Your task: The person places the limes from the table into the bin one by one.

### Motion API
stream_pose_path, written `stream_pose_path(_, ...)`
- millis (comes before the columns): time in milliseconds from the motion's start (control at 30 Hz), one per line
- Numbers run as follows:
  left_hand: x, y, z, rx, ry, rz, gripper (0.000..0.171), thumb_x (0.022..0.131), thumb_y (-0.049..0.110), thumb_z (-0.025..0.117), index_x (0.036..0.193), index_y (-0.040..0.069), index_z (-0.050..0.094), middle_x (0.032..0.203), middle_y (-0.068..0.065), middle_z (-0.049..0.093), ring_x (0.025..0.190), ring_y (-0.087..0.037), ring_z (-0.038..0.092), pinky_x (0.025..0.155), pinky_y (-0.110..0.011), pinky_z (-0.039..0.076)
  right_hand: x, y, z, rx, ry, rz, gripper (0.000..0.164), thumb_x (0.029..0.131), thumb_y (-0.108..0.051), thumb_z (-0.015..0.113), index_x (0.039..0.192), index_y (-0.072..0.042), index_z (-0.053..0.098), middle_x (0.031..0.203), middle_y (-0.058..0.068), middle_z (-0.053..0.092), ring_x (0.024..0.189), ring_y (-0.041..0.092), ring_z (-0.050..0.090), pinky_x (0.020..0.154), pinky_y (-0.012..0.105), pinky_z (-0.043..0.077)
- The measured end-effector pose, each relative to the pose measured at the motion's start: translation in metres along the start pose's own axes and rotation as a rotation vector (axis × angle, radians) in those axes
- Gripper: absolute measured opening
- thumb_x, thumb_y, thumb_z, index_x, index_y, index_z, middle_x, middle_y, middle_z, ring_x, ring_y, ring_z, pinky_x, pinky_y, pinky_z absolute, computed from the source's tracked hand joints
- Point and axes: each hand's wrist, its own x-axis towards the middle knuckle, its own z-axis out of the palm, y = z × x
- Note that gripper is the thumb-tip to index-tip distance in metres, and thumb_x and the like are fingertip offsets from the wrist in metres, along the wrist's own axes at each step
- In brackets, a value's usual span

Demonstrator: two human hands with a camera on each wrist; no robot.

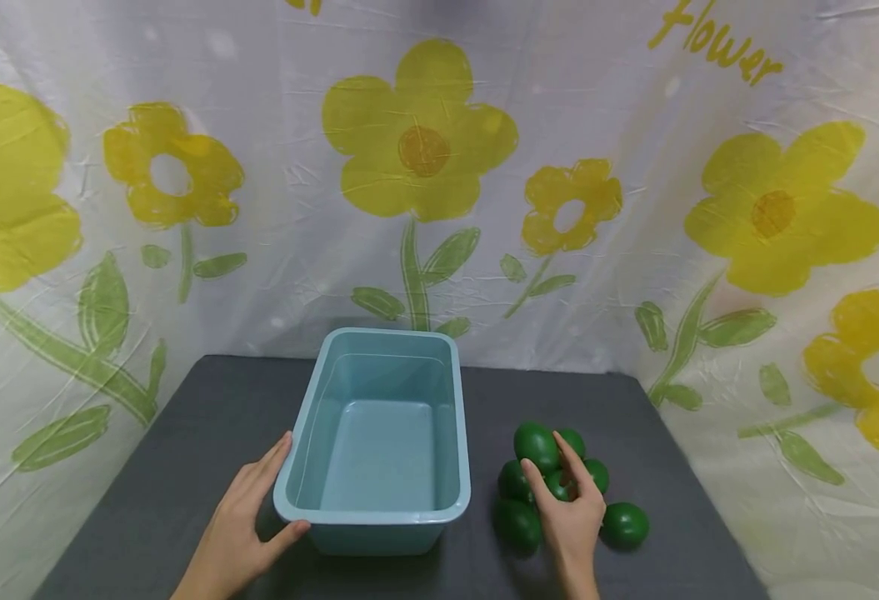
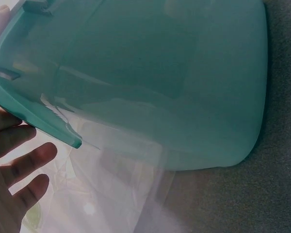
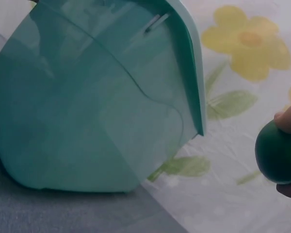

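Observation:
A light blue plastic basin (image 1: 379, 454) stands upright on the dark tabletop, its inside bare. At its near left corner is my left hand (image 1: 240, 517), fingertips against the left rim and thumb by the front rim; the left wrist view shows these fingers (image 2: 29, 162) spread and mostly straight. To the basin's right, my right hand (image 1: 570, 517) pinches a smooth dark green egg-shaped fruit (image 3: 276, 153) between thumb and fingers, over a cluster of similar fruits (image 1: 517, 525). A pale stem spot shows on the held one in the right wrist view.
One more green fruit (image 1: 624, 526) lies right of the cluster, beside my right wrist. The dark grey tabletop (image 1: 207, 433) ends at the back and sides against a pale curtain (image 1: 274, 250) painted with yellow flowers.

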Motion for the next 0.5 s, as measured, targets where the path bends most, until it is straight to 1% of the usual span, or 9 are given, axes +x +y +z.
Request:
stream_pose_path(133,0.000,0.001,0.001,0.004,-0.003,-0.003,0.109,0.075,0.037,0.095,0.166,0.017,0.038,0.165,-0.006,0.048,0.119,-0.016,0.054,0.084,-0.057,0.053,0.001,-0.004,0.003,0.024,0.005,-0.011,0.054,0.087,-0.026,0.090,0.138,-0.030,0.072,0.099,-0.002,0.070,0.079,0.022,0.054,0.067,0.025,0.040)
stream_pose_path(233,0.000,0.000,0.001,0.007,-0.001,-0.002,0.109,0.075,0.037,0.095,0.166,0.017,0.038,0.165,-0.006,0.048,0.119,-0.016,0.054,0.085,-0.055,0.053,0.001,-0.007,0.005,0.043,0.009,-0.028,0.054,0.087,-0.025,0.091,0.137,-0.031,0.073,0.097,-0.004,0.071,0.078,0.018,0.054,0.067,0.026,0.041)
stream_pose_path(367,-0.001,0.000,0.001,0.009,0.002,0.001,0.109,0.075,0.037,0.096,0.166,0.018,0.039,0.165,-0.006,0.048,0.120,-0.016,0.054,0.085,-0.051,0.051,0.001,-0.009,0.008,0.044,0.016,-0.067,0.055,0.085,-0.021,0.092,0.136,-0.026,0.074,0.098,-0.006,0.071,0.080,0.010,0.055,0.067,0.026,0.043)
stream_pose_path(500,-0.001,-0.001,0.000,0.011,0.006,0.004,0.109,0.075,0.037,0.096,0.166,0.017,0.039,0.165,-0.006,0.048,0.120,-0.016,0.053,0.085,-0.051,0.051,0.002,-0.011,0.012,0.049,0.028,-0.129,0.057,0.083,-0.016,0.093,0.136,-0.022,0.074,0.101,-0.005,0.073,0.086,0.010,0.058,0.070,0.022,0.045)
